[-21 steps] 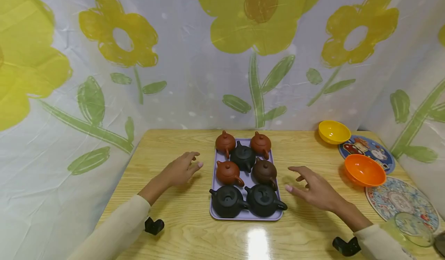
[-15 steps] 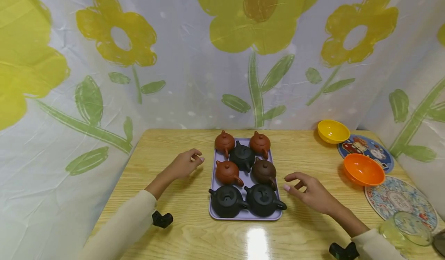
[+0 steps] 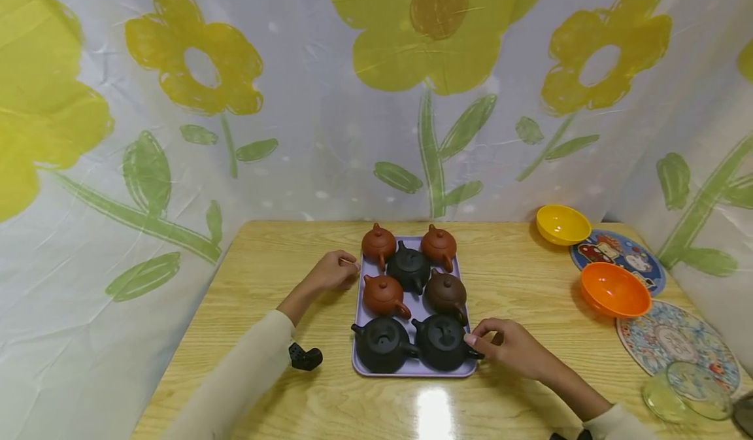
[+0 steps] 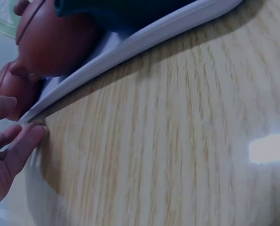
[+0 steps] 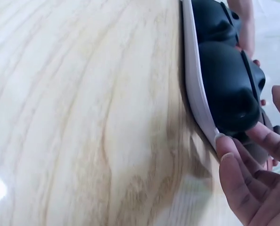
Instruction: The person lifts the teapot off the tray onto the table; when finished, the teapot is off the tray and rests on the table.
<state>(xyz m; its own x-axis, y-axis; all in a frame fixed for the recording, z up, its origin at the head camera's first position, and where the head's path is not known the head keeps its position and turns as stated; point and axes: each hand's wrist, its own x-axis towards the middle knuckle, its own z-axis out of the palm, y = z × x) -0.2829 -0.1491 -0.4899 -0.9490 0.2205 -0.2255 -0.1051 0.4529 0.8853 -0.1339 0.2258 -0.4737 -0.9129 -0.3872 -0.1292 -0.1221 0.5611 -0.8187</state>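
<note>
A light purple tray holds several small teapots. Black teapots line its near edge, with another in the middle. Reddish-brown teapots stand at the back and left, a dark brown teapot at the right. My left hand is at the tray's left side; in the left wrist view its fingertips are right at the rim, thumb apart above. At the near right corner, beside a black teapot's handle, is my right hand; its fingertips reach the rim from outside, thumb standing off.
At the right stand a yellow bowl and an orange bowl, by a blue round mat and a floral round mat. A clear glass lies near the right edge. A flower-printed curtain hangs behind the table.
Both hands have moved in to the tray: the left one rightward to its left rim, the right one down and left to its near right corner. Their fingers are more bent. The tray has stayed put.
</note>
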